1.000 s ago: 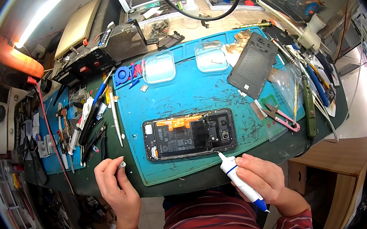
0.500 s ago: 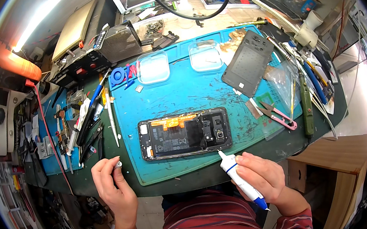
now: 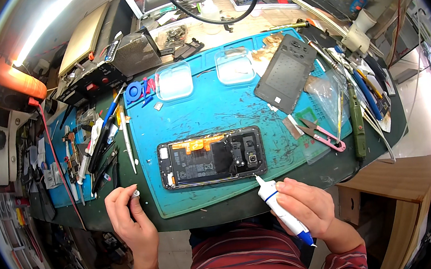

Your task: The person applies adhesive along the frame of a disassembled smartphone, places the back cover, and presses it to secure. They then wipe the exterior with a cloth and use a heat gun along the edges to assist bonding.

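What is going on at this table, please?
A person holds a white tube in the right hand, its tip at the near edge of an opened phone; whether it touches is unclear. The left hand pinches a small white piece. The phone lies on a blue mat, its inside showing, and a dark back cover lies beyond it, to the right.

No words are legible: pale print, too small to read, stands on the flat black rectangular battery [image 3: 192, 164], ahead and left of the right grip [image 3: 308, 206].
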Demonstrator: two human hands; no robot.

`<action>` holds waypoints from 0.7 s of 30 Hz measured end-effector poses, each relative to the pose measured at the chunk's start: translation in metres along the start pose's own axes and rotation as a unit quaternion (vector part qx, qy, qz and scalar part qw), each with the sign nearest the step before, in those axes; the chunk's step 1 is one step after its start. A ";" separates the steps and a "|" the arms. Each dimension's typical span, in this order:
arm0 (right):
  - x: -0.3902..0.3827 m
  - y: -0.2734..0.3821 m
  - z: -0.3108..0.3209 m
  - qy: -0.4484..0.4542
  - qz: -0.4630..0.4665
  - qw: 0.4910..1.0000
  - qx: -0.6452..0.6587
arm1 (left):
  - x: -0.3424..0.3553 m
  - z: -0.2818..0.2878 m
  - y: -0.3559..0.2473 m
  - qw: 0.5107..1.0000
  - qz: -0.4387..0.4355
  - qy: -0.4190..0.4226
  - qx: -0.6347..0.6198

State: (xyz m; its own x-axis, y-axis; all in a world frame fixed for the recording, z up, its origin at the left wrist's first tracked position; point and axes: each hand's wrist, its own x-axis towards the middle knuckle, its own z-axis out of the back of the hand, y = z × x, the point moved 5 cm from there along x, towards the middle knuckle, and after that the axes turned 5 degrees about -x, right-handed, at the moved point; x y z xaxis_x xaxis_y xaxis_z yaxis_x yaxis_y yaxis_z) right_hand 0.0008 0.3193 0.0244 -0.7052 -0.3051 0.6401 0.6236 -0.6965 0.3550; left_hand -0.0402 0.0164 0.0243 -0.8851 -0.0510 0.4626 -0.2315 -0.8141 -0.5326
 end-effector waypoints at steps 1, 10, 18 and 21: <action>0.001 0.000 0.000 0.001 0.001 1.000 0.001 | 0.000 0.000 0.000 1.000 -0.002 0.001 0.003; -0.001 -0.001 0.001 -0.011 -0.004 1.000 0.004 | 0.000 0.000 -0.001 1.000 -0.002 -0.006 0.001; -0.005 -0.003 0.005 -0.002 -0.016 1.000 -0.005 | -0.001 0.000 0.000 1.000 0.005 0.002 0.002; -0.006 -0.004 0.006 -0.002 -0.017 1.000 -0.009 | 0.000 0.000 -0.001 1.000 -0.001 -0.002 0.004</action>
State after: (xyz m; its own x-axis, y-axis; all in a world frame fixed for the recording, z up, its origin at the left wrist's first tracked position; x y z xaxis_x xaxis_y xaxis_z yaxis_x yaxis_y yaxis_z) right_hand 0.0045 0.3277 0.0237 -0.7251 -0.2779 0.6301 0.5922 -0.7185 0.3646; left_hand -0.0398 0.0169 0.0245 -0.8826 -0.0514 0.4674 -0.2303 -0.8194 -0.5249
